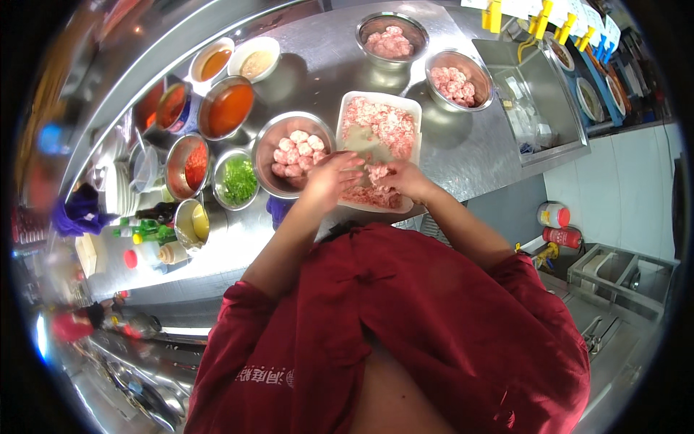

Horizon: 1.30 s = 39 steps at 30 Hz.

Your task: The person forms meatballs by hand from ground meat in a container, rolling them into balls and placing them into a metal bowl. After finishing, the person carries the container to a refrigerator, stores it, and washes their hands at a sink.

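A white rectangular tub [418, 119] of pinkish minced meat [387, 119] stands in front of me, with a greyish bare patch across its middle. Over the near half of the tub, my right hand [406, 181] has its fingers closed round a small lump of minced meat [377, 172]. My left hand [331, 181] hovers by the tub's left side, fingers stretched toward the right hand, nothing visible in them. Just beyond it is a steel bowl [264, 141] holding several raw meatballs [298, 153]. Two more steel bowls [416, 54] [486, 94] of meatballs sit farther back.
Leftward stand bowls of red sauce [230, 107], chopped red pepper [195, 165] and chopped green onion [237, 179], plus a yellow-filled steel pot [195, 223]. Bottles [148, 231] and stacked white plates [119, 188] lie beyond. A steel sink [538, 87] adjoins the counter at right.
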### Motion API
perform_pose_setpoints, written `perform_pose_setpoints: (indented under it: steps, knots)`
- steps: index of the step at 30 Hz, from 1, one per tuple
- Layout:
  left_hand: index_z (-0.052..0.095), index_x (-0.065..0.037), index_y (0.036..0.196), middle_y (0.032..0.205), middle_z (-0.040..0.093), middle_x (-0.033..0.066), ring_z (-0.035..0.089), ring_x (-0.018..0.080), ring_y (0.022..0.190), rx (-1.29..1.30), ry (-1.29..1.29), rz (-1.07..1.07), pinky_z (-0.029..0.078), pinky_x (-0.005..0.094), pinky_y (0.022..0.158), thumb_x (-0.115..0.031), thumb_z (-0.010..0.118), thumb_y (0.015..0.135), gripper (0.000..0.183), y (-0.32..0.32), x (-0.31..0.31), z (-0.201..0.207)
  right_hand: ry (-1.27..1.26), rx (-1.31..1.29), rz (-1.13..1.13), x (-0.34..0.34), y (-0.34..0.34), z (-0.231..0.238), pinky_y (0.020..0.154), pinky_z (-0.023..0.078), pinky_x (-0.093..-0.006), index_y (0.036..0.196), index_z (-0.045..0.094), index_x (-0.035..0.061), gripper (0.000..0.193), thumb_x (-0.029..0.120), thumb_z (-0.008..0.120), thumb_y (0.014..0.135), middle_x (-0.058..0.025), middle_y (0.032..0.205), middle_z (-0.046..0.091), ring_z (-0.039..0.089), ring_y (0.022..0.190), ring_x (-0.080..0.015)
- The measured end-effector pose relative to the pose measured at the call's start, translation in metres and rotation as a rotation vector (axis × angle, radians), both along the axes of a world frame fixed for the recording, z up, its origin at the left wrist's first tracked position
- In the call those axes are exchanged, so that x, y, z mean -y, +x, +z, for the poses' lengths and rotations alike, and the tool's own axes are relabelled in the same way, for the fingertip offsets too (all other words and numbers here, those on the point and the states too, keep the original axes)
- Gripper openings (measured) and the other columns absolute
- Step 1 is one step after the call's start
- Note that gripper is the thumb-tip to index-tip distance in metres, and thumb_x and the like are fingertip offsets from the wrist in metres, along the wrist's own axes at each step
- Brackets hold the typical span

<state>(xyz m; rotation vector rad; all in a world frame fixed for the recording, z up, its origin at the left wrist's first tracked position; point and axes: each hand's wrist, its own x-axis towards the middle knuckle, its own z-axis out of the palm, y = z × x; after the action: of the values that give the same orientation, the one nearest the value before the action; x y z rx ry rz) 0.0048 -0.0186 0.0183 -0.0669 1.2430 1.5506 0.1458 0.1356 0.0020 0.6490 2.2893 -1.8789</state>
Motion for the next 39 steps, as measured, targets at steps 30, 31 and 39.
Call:
perform_pose_setpoints:
  steps: [30, 31, 39]
  knots:
    - [0.048, -0.01, 0.123, 0.125, 0.053, 0.0099, 0.045, 0.0266, 0.122, 0.297, 0.166, 0.062, 0.033, 0.0426, 0.105, -0.043, 0.032, 0.096, 0.046, 0.002, -0.02, 0.01, -0.567, -0.18, -0.322, 0.013, -0.037, 0.046, 0.058, 0.044, -0.0257, 0.092, 0.066, 0.0012, 0.055, 0.051, 0.042, 0.094, -0.01, 0.078, 0.065, 0.053, 0.057, -0.0139]
    - [0.05, -0.01, 0.12, 0.123, 0.054, 0.0099, 0.047, 0.0276, 0.12, 0.444, 0.144, 0.073, 0.035, 0.043, 0.103, -0.042, 0.031, 0.096, 0.044, 0.004, -0.016, 0.01, -0.453, -0.239, -0.262, 0.016, -0.037, 0.047, 0.06, 0.044, -0.0255, 0.095, 0.066, 0.0009, 0.055, 0.05, 0.041, 0.094, -0.0102, 0.08, 0.066, 0.053, 0.058, -0.0139]
    - [0.048, -0.011, 0.086, 0.061, 0.047, 0.001, 0.046, 0.0109, 0.049, -0.031, -0.015, -0.138, 0.034, 0.0242, 0.041, -0.034, 0.051, 0.091, 0.024, 0.01, -0.029, 0.021, -0.689, -0.085, -0.648, 0.003, -0.03, 0.003, 0.067, 0.045, -0.0282, 0.102, 0.063, 0.0033, 0.057, 0.055, 0.044, 0.09, -0.0034, 0.078, 0.059, 0.057, 0.07, -0.0146]
